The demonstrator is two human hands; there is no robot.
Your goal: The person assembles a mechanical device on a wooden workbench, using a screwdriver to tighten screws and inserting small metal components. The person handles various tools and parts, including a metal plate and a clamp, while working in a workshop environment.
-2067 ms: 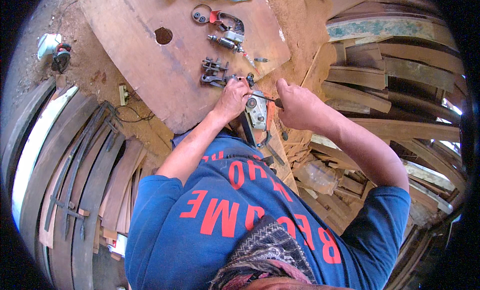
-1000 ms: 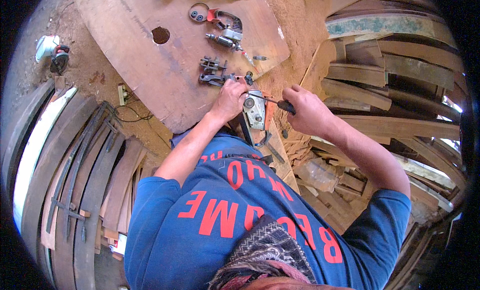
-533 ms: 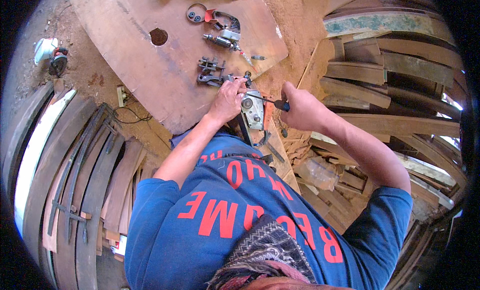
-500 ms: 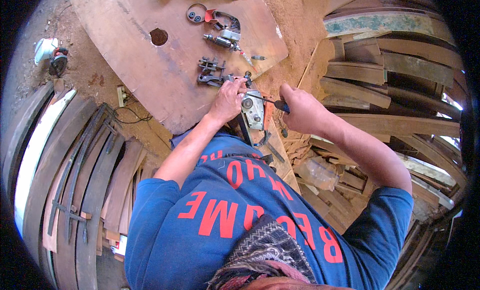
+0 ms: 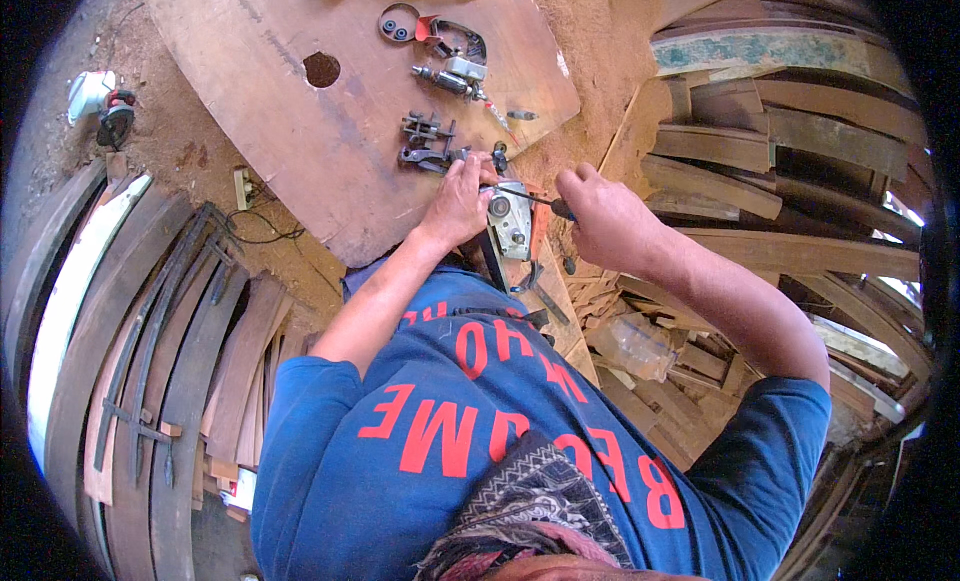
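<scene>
My right hand is closed around the dark handle of a screwdriver. Its thin shaft runs left across a power tool with a grey metal side, a round hub and an orange body. My left hand is at the tool's far left edge, its fingers pinched together around the screwdriver's tip. What those fingers hold is hidden. Just beyond them lie dark metal clamp-like parts on the wooden board. A small dark knob-shaped piece is close to my left fingertips.
Farther back on the board rests a metal air-tool-like device beside a round ring. Curved timber pieces are stacked at left, with more planks at right. A cable and a red-and-white tool lie on the dusty ground.
My right fist has turned slightly on the screwdriver handle. My left hand keeps its place at the power tool, and the whole view has shifted a little.
</scene>
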